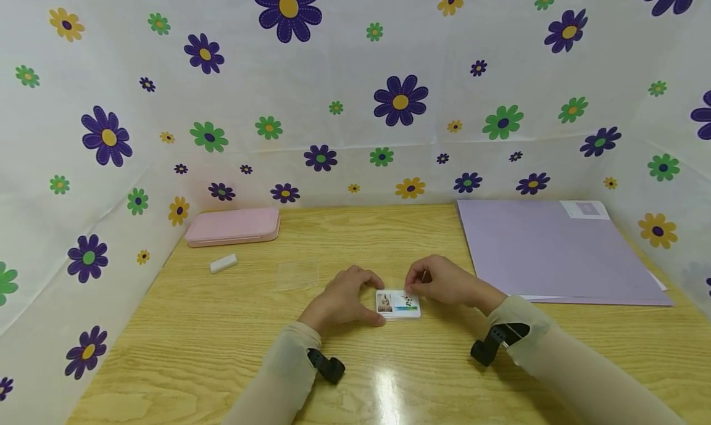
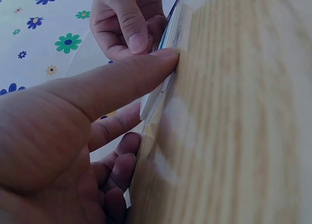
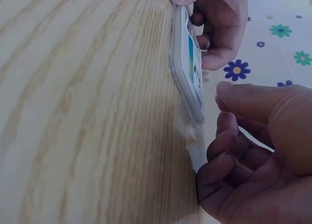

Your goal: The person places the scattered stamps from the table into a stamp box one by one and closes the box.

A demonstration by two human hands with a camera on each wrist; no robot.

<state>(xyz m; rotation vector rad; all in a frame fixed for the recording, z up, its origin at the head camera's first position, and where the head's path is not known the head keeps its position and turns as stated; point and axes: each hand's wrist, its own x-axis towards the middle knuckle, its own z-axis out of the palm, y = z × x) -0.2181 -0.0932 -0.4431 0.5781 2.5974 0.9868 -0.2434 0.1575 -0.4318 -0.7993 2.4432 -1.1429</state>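
A small stack of picture cards [image 1: 397,304] lies in a shallow clear plastic case [image 3: 174,63] on the wooden table. The top card is white with printed pictures. My left hand [image 1: 350,297] holds the stack at its left end, thumb on the near edge and fingers at the far one. At the other end, my right hand [image 1: 441,281] hovers over the far right corner with its fingers curled. In the right wrist view its thumb and forefinger tips [image 3: 224,90] come together just off the cards, and nothing shows between them.
A clear plastic lid [image 1: 298,275] lies flat left of the left hand. Farther left are a white eraser [image 1: 223,263] and a pink pencil case [image 1: 233,226]. Large purple sheets [image 1: 555,246] cover the back right of the table [image 1: 222,363]. Flowered cloth [image 1: 344,61] hangs behind.
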